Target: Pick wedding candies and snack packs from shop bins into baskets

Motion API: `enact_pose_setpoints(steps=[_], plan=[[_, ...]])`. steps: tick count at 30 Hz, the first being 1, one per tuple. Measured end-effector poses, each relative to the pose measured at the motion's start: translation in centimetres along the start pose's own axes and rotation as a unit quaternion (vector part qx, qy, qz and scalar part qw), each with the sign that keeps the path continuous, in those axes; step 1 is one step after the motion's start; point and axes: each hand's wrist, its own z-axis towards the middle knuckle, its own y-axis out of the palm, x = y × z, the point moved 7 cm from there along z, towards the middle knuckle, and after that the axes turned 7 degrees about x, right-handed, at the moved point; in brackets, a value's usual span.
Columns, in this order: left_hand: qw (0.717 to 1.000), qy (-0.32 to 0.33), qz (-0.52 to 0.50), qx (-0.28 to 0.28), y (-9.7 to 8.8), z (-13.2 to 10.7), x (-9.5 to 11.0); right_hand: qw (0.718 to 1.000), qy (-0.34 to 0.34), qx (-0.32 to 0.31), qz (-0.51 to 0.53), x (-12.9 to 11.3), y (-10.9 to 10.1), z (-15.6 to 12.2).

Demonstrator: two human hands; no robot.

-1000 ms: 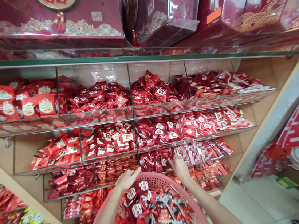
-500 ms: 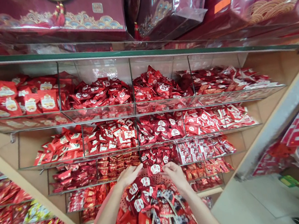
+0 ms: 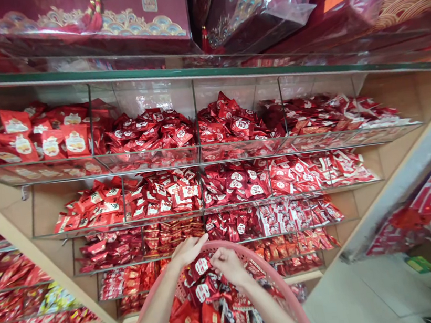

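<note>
A pink plastic basket (image 3: 279, 280) sits low in the middle, heaped with red wrapped candy packets (image 3: 214, 315). My left hand (image 3: 187, 250) rests on the basket's far rim, fingers curled over the edge. Close beside it, my right hand (image 3: 227, 266) is over the heap inside the basket, fingers bent onto a dark red packet (image 3: 201, 267) with a white round label. Both forearms reach up from the bottom edge.
Glass shelves (image 3: 199, 159) with dividers hold piles of red candy packets in several tiers ahead. Large maroon gift boxes (image 3: 85, 14) stand on top. A wooden upright (image 3: 33, 254) slants at the left; a pale beam (image 3: 400, 179) and floor lie to the right.
My right hand has come back from the third shelf tier with a packet and moved left into the basket, close to my left hand. The view has shifted slightly.
</note>
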Motion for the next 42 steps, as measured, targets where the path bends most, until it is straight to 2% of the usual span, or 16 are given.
enact_pose_setpoints(steps=[4, 8, 11, 14, 18, 23, 27, 35, 39, 42], plan=[[1.000, -0.002, 0.001, 0.000, 0.0, 0.0, 0.0, 0.998, -0.027, 0.018, -0.056, 0.6, 0.1, -0.4], [1.000, -0.003, -0.002, -0.003, -0.2, -0.1, 0.2, 0.988, -0.062, 0.049, -0.135, -0.4, -1.1, -0.2], [1.000, -0.009, -0.004, -0.008, -0.3, -0.2, 0.2, 0.973, -0.078, 0.064, -0.208, -2.0, -3.2, 0.8], [1.000, -0.015, -0.003, -0.010, -0.3, -0.2, 0.1, 0.955, -0.070, 0.089, -0.274, -3.1, -6.1, 2.9], [1.000, -0.010, -0.006, -0.008, -0.2, -0.2, 0.0, 0.923, -0.014, 0.120, -0.366, -2.4, -9.0, 6.2], [1.000, -0.011, -0.006, -0.011, -0.1, -0.1, -0.1, 0.892, 0.051, 0.115, -0.435, -0.3, -8.8, 8.9], [1.000, -0.010, -0.007, -0.012, 0.0, 0.1, -0.2, 0.882, 0.064, 0.109, -0.454, 0.6, -8.3, 9.7], [1.000, -0.010, -0.004, -0.014, 0.1, 0.3, -0.5, 0.887, 0.056, 0.117, -0.443, 0.9, -7.5, 9.4], [1.000, -0.007, -0.004, -0.013, 0.1, 0.2, -0.5, 0.907, 0.054, 0.130, -0.396, 0.2, -8.1, 8.9], [1.000, -0.010, -0.003, -0.014, 0.1, 0.2, -0.5, 0.933, 0.050, 0.135, -0.329, -0.6, -9.2, 8.3]])
